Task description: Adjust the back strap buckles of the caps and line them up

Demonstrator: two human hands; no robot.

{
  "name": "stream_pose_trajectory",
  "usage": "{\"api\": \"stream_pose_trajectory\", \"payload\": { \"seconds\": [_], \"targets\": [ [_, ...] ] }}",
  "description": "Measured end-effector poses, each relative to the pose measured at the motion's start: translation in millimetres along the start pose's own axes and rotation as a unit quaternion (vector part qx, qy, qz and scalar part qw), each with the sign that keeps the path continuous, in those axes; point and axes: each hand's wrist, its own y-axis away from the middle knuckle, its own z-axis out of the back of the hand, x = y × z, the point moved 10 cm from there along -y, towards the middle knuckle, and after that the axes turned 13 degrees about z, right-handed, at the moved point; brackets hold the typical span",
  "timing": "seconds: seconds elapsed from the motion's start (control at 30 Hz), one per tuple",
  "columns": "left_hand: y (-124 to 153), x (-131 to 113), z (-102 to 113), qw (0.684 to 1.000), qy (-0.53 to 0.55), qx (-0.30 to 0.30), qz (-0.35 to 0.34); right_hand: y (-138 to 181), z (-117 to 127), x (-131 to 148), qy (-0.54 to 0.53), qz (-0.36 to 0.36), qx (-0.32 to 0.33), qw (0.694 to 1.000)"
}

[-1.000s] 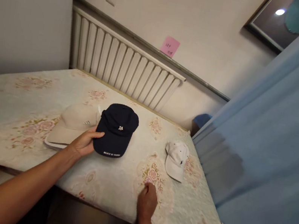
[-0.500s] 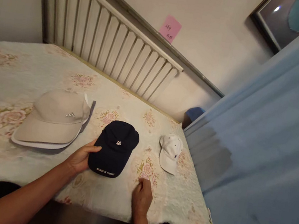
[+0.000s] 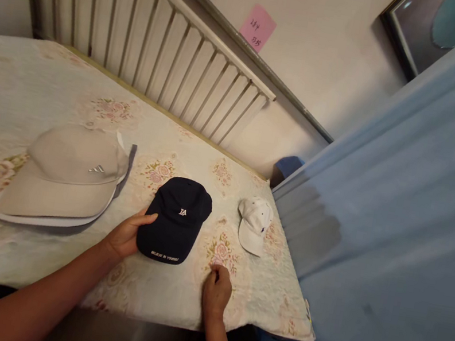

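Scene: seen from above and in front, a tabletop (image 3: pixel 28 85) under a pale cloth with a rose pattern, three caps lying on it in a loose row.

Left hand (image 3: pixel 125 235): reaching in from the lower left, closed on the left edge of the navy cap's brim, with the thumb on top and the fingers tucked out of sight at the edge.

Navy cap (image 3: pixel 178 220): middle of the row, near the front edge, flat on the cloth with a small white logo on the crown and white lettering along the brim.

Right hand (image 3: pixel 215 293): curled in loosely, knuckles up, fingertips on the cloth close to the front edge, with nothing seen inside it.

Key relation: navy cap just to the right of the left hand and touching it; long axis from the brim, nearest the person, to the crown farther back, leaning slightly right. Right hand below and to the right of the cap, apart from it, a printed rose between them – left hand plainly the nearer.

Beige cap (image 3: pixel 65 172): larger, to the left, well apart from both hands, brim edged in white.

White cap (image 3: pixel 254 224): small, to the right, near the far corner.

Behind: slatted white panel (image 3: pixel 153 41) along the wall, a pink note (image 3: pixel 257 27) stuck above it.

Right side: blue curtain (image 3: pixel 397 222), blurred.
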Motion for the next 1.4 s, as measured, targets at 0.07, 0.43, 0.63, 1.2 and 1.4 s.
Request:
{"api": "stream_pose_trajectory", "payload": {
  "seconds": [0.07, 0.43, 0.63, 1.2, 1.4],
  "targets": [
    [-0.3, -0.1, 1.5, 1.0, 0.005, -0.004, -0.003, -2.3, -7.3, -4.5, -0.095, -0.075, -0.013, 0.993],
    [-4.2, 23.9, -2.1, 0.998, -0.002, 0.045, 0.051, -20.0, -89.5, 114.8, -0.691, -0.234, 0.11, 0.676],
    [-2.9, 30.1, -15.0, 0.99, -0.008, 0.127, 0.065, -25.8, -79.0, 116.2, -0.659, -0.215, 0.162, 0.702],
    [0.4, 40.2, -10.4, 0.988, 0.005, 0.099, 0.117, -8.7, -69.2, 98.7, -0.605, -0.233, 0.083, 0.757],
    [6.3, 57.3, 6.8, 0.978, 0.043, 0.012, 0.202, 19.7, -80.1, 102.3, -0.628, -0.264, 0.074, 0.728]
  ]
}}
